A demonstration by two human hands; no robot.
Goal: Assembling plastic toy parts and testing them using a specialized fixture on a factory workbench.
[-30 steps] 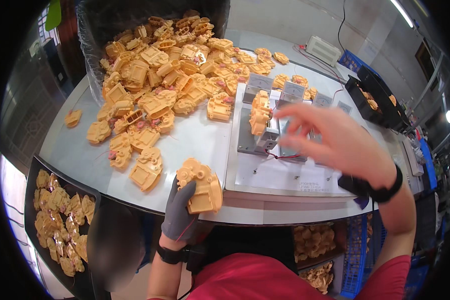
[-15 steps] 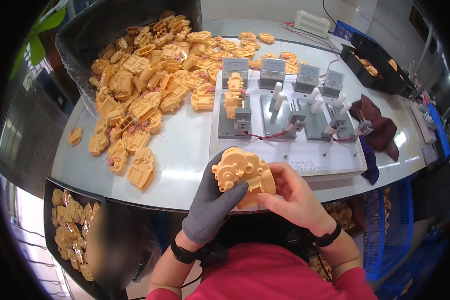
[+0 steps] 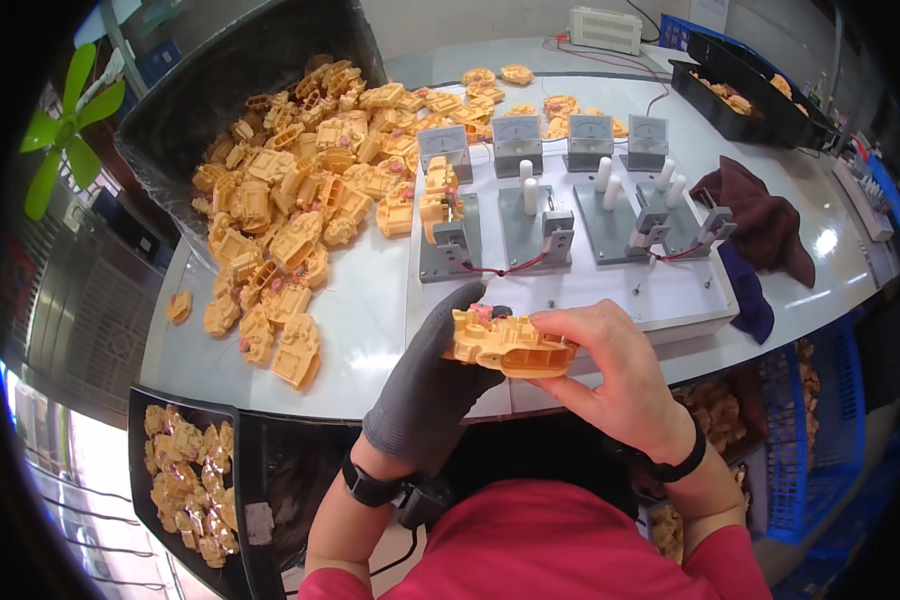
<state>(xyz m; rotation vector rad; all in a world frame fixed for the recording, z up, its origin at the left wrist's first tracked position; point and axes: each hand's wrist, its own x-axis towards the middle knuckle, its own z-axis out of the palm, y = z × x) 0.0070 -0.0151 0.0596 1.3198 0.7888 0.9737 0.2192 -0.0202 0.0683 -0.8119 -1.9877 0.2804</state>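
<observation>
Both my hands hold one yellow-orange plastic housing (image 3: 515,345) above the near edge of the table. My left hand (image 3: 430,375), in a dark grey glove, wraps its left side. Bare, my right hand (image 3: 610,375) pinches the right end between thumb and fingers. A bit of pink and a dark part show at the housing's top. Beyond my hands is a white test board with grey fixtures (image 3: 540,240), white pegs and panel meters (image 3: 517,130). A similar housing (image 3: 438,195) sits upright in the leftmost fixture.
A large heap of yellow housings (image 3: 270,200) spills from a black-lined bin (image 3: 170,110) at the far left. Below the table stands a black crate (image 3: 135,470) of more housings. Dark cloths (image 3: 760,225) lie right of the board; a black tray (image 3: 710,105) sits at the far right.
The housing has turned in my hands from its broad geared face to a narrow side. My right hand has shifted its grip, and my view has swung slightly.
</observation>
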